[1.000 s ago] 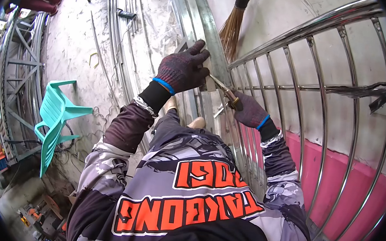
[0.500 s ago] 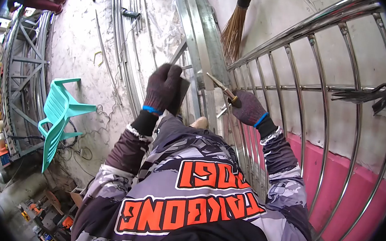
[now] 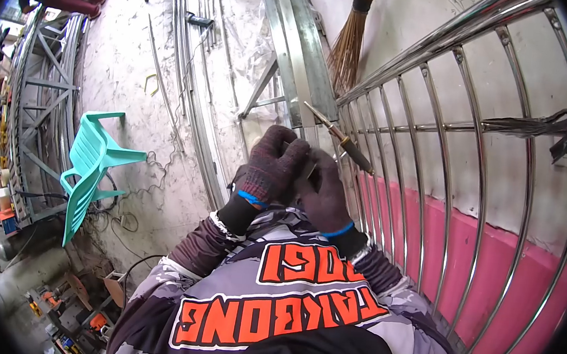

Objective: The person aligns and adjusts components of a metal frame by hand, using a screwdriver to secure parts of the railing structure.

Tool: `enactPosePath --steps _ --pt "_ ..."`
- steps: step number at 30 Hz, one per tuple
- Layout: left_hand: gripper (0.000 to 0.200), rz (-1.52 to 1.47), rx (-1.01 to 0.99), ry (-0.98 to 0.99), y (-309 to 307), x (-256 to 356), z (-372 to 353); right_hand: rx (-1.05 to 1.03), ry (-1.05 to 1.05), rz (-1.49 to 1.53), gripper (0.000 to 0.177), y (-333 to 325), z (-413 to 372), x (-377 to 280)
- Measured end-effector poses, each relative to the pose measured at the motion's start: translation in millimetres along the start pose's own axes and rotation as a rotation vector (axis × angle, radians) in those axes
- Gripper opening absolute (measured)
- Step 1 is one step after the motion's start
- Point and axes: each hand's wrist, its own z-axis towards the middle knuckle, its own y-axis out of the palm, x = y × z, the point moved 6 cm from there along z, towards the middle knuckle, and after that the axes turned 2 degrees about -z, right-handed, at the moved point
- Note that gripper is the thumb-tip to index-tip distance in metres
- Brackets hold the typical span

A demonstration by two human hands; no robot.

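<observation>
Pale floor (image 3: pixel 113 81) opens between the green chair (image 3: pixel 91 153) and the metal bench (image 3: pixel 316 52). The left hand (image 3: pixel 272 162) and right hand (image 3: pixel 324 189) meet, fingers curled, any hold hidden; the pointed tool (image 3: pixel 354 153) lies by the bench's edge, near the railing (image 3: pixel 443 46).

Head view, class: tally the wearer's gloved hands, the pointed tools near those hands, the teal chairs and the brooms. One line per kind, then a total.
Gloved hands: 2 (left hand, right hand)
Pointed tool: 1
Teal chair: 1
Broom: 1
Total: 5
</observation>
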Motion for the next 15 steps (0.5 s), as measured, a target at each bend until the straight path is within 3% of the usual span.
enactPosePath --steps 2,5,8,10,12,15 --pt "0.023 -0.087 -0.015 -0.056 -3.0 7.0 -2.2 0.035 0.013 0.07 0.044 2.5 4.9 27.5" --pt "0.028 -0.243 -0.095 -0.041 -9.4 6.1 -3.0 0.148 -0.068 -0.03 0.042 -9.1 14.4 15.7" --pt "0.033 -0.173 -0.323 -0.194 -3.4 -20.9 -9.9 0.129 -0.044 -0.182 0.041 -14.0 17.8 16.6" --pt "0.037 -0.187 -0.357 -0.147 0.2 -23.1 -5.5 0.121 -0.166 -0.359 0.041 -6.8 23.3 14.2" --pt "0.038 -0.219 -0.333 -0.122 -2.2 -21.1 6.5 0.143 -0.089 -0.453 0.042 -2.8 29.0 5.0" --pt "0.041 -0.011 -0.31 -0.036 -15.1 8.6 26.7 0.136 0.006 -0.632 0.043 1.3 36.2 -3.5"
